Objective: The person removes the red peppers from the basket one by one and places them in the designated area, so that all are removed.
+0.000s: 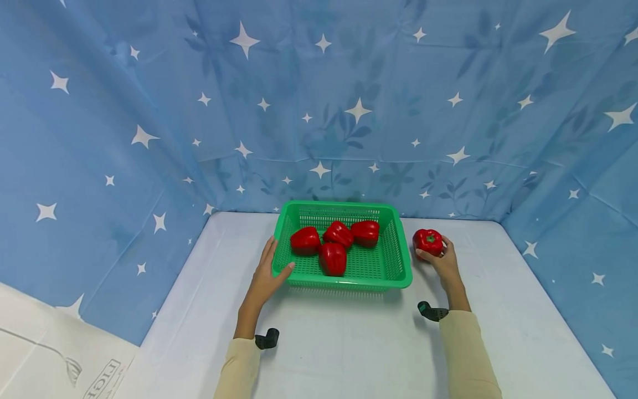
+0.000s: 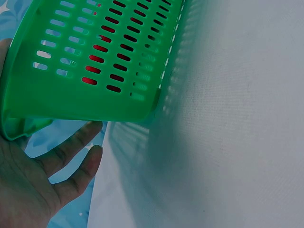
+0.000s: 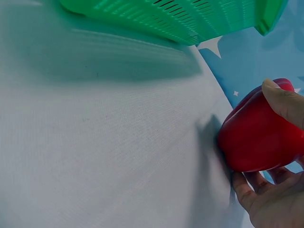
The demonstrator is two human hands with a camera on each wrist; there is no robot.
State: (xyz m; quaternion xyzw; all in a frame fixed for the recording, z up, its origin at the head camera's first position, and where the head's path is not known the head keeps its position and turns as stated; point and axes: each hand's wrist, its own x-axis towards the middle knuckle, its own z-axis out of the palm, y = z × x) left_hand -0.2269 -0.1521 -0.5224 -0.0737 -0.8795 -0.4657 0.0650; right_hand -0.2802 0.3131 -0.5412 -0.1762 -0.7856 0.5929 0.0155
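Note:
A green plastic basket (image 1: 344, 282) with slotted sides stands on the white table. Inside it lie several red bell peppers (image 1: 332, 259), grouped toward the left and middle. My left hand (image 1: 265, 277) rests against the basket's front left corner, thumb at the front rim and fingers along the left side. In the left wrist view, the visible fingers (image 2: 78, 178) are fairly straight beside the green wall. To the right of the basket, my right hand (image 1: 443, 262) grips another red bell pepper (image 1: 426, 241), its green stem end showing. Whether that pepper touches the table cannot be told.
Blue star-patterned cloth (image 1: 319, 138) hangs behind the white table (image 1: 344, 343) and along both sides. Pale printed material (image 1: 55, 354) shows at the lower left. A small black camera device sits on each wrist.

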